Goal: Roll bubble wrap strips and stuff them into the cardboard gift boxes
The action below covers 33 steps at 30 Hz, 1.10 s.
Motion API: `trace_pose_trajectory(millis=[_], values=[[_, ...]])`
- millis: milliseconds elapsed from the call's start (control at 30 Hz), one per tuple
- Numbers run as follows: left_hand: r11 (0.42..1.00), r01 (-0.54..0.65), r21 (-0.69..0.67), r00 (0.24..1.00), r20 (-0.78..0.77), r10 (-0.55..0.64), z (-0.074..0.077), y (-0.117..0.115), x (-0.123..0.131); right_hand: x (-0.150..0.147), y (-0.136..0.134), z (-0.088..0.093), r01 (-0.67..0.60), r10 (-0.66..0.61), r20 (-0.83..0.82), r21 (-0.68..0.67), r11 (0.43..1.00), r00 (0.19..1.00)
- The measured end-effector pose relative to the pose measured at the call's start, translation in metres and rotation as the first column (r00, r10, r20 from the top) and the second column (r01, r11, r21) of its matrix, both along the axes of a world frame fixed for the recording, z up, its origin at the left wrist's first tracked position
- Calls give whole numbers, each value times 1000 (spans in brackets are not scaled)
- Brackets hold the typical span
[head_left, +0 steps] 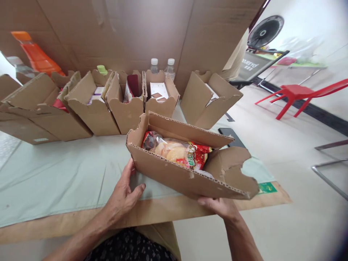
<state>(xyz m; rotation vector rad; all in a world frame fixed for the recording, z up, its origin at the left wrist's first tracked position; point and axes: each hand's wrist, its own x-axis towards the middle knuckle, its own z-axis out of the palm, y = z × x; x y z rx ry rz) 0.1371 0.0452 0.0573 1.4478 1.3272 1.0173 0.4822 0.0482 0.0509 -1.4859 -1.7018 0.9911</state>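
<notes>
A cardboard box [163, 168] with an open top stands at an angle near the table's front edge. Inside it lies a red and clear snack packet [174, 150] with pale round pieces showing. My left hand [122, 197] is at the box's left end, thumb spread from the fingers, its fingertips partly hidden by the box's corner. Under the lower right side of the box, my right hand [220, 207] grips it; the thumb shows along the bottom edge and the other fingers are hidden beneath.
Several cardboard boxes [126, 114] with packets inside line the back, before a tall cardboard panel [146, 32]. Behind them stand bottles, one an orange bottle [40, 54]. A dark phone [231, 137] lies beyond my box. At right are a red chair [301, 90] and a fan [265, 32].
</notes>
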Motion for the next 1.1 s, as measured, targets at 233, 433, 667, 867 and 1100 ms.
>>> trace_pose_trajectory(millis=[233,433,667,867,1100], values=[[981,149,122,970,-209,-121,-4,10,1,2,-26,-11,377,-347,-193,154,913,918],[935,231,268,822,-569,-40,-21,13,10,0,-30,0,707,-596,-380,374,601,707],[914,320,250,684,-728,-41,-14,13,17,-35,18,21,678,-576,-376,534,505,726],[904,339,260,664,-747,-34,-12,13,17,-47,48,21,677,-581,-357,481,557,731],[910,326,256,685,-728,-40,-12,13,19,-70,64,23,665,-676,-187,489,565,712]])
